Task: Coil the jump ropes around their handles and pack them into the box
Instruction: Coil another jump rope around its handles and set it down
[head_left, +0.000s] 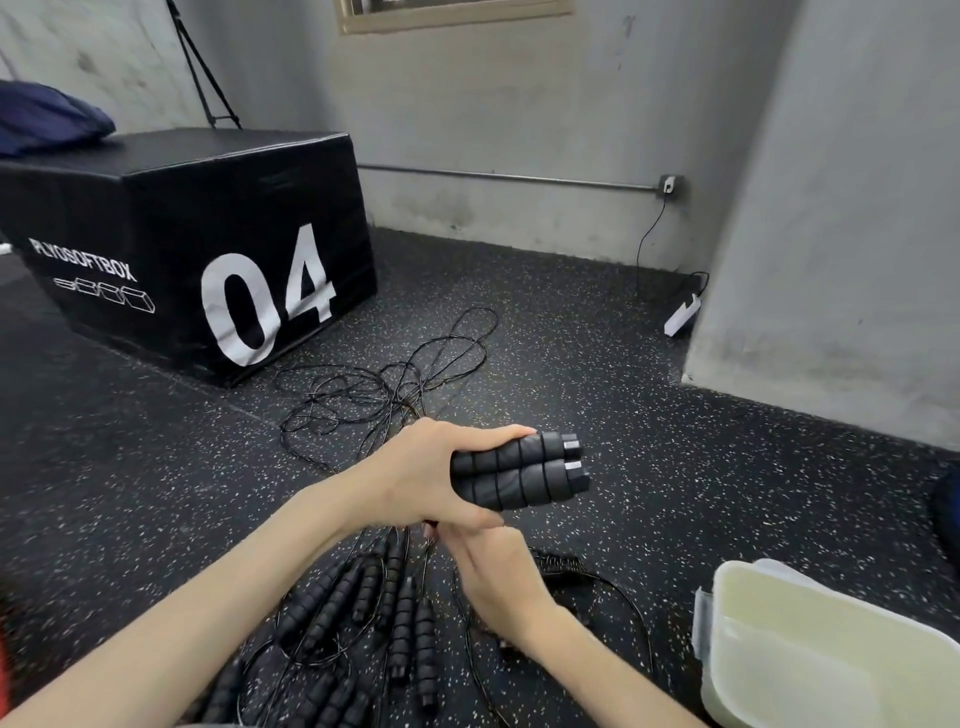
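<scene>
speckled black rubber floor (597, 364) lies under everything. left hand (415, 478) clenches two black ribbed foam handles (519, 475), long axis pointing right. right hand (498, 577) sits just beneath, fingers curled, apparently pinching thin rope. translucent plastic box (831, 649) waits lower right, nearer the right hand.

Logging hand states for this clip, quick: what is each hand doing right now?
Left hand: grips a pair of jump rope handles side by side.
Right hand: fingers curled just below the left hand; what it holds cannot be told.
</scene>
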